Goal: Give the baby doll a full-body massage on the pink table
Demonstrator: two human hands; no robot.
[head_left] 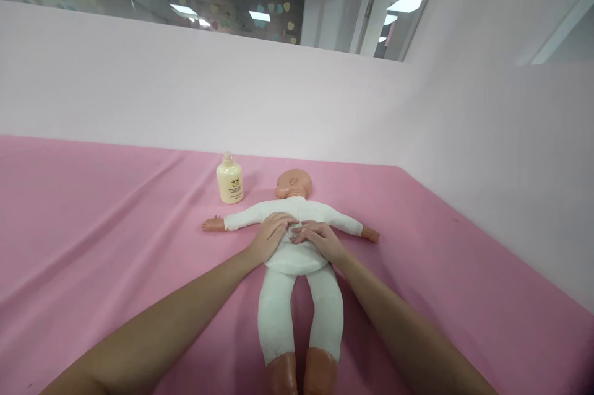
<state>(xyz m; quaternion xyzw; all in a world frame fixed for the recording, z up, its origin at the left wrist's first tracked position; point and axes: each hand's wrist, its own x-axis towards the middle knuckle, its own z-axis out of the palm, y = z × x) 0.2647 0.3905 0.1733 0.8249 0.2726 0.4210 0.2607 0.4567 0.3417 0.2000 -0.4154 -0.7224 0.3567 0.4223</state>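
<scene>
At frame centre, a plastic baby doll in a white cloth suit lies on its back on the pink sheet. The left hand and right hand lie flat on its torso, fingers loosely together. It is probably light, soft-bodied, best held around the trunk. A cream lotion bottle stands upper left of it.

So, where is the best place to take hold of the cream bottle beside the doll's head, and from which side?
Probably around the wide body of the cream bottle, below its narrow cap. It stands upright on the pink sheet, left of the baby doll, with free space on its left and front. The left hand, now flat on the doll's chest like the right hand, is nearer.
</scene>
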